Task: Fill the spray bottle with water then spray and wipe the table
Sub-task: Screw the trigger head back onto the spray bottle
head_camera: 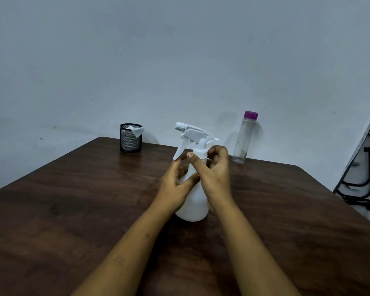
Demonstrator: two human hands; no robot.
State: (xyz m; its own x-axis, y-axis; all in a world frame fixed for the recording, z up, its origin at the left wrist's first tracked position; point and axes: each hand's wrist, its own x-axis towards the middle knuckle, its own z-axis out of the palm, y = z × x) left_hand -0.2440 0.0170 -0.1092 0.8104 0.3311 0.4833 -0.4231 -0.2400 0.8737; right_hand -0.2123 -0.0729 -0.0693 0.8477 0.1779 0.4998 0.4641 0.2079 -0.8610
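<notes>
A white spray bottle (194, 201) stands upright in the middle of the dark wooden table (73, 210), its white trigger head (191, 133) pointing left. My left hand (175, 184) wraps the bottle's upper body from the left. My right hand (214, 174) grips the white collar at the bottle's neck, thumb in front and fingers curled behind. A clear water bottle (244, 138) with a purple cap stands upright behind and to the right, near the wall. It looks nearly empty.
A black mesh cup (130, 138) holding a white tissue or cloth (137, 131) stands at the table's back left. A grey wall runs behind the table. A dark metal frame (363, 174) leans at the far right, beyond the table's edge.
</notes>
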